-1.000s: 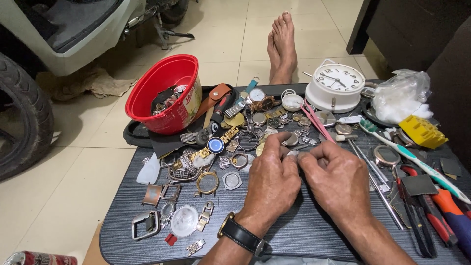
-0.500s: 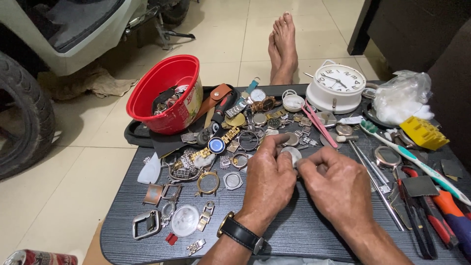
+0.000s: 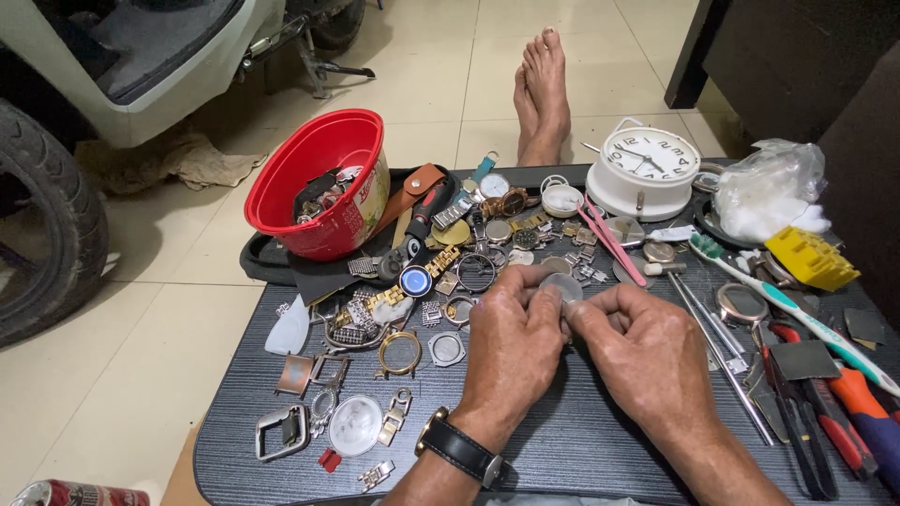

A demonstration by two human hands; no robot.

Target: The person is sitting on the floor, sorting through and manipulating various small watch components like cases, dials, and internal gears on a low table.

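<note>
left hand (image 3: pixel 511 351) and right hand (image 3: pixel 647 356) pinch small round watch glass (image 3: pixel 561 286) between fingertips, fingers curled tight, raised above dark table (image 3: pixel 581 450) for close view.

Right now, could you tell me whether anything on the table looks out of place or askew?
Yes: the red bowl sits tilted toward the table on a dark pouch, showing the parts inside. A toothbrush lies slanted among the hand tools. Both hands, left hand and right hand, pinch a small round disc.
</note>
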